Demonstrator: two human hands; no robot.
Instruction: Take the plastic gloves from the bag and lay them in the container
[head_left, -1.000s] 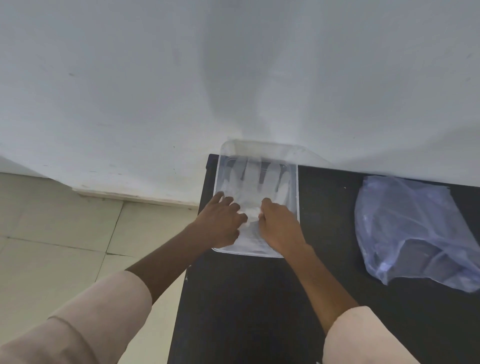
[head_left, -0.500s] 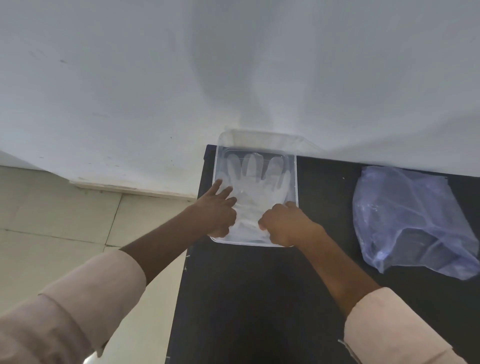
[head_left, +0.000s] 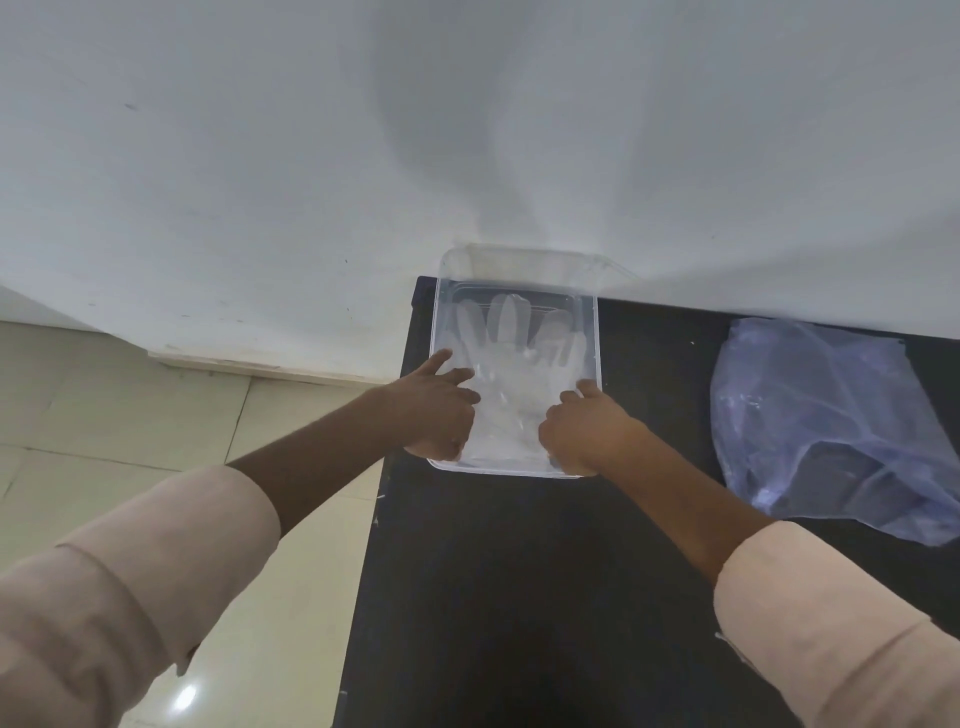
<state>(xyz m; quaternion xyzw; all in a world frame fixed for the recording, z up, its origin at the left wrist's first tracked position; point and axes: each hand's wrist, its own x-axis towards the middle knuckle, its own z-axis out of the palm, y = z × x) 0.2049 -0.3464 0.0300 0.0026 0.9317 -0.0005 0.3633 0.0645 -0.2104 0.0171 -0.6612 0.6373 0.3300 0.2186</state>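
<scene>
A clear plastic container (head_left: 521, 255) stands on the far left corner of the black table (head_left: 519, 597), against the wall. Translucent plastic gloves (head_left: 511, 353) lie flat inside it, fingers pointing at the wall. My left hand (head_left: 436, 410) rests on the gloves' left side with its fingers spread and the index finger stretched along the container's left wall. My right hand (head_left: 587, 431) is over the container's near right corner, fingers curled, knuckles down on the gloves' cuff end. Whether it pinches anything is hidden. The crumpled bluish plastic bag (head_left: 831, 415) lies to the right.
A white wall (head_left: 467, 130) rises directly behind the container and table. The table's left edge drops to a pale tiled floor (head_left: 130, 415) right beside my left arm. Bare black tabletop lies between the container and the bag.
My hands were together at the middle of the gloves. They have slid apart to the container's left and right sides, and the gloves now lie flatter.
</scene>
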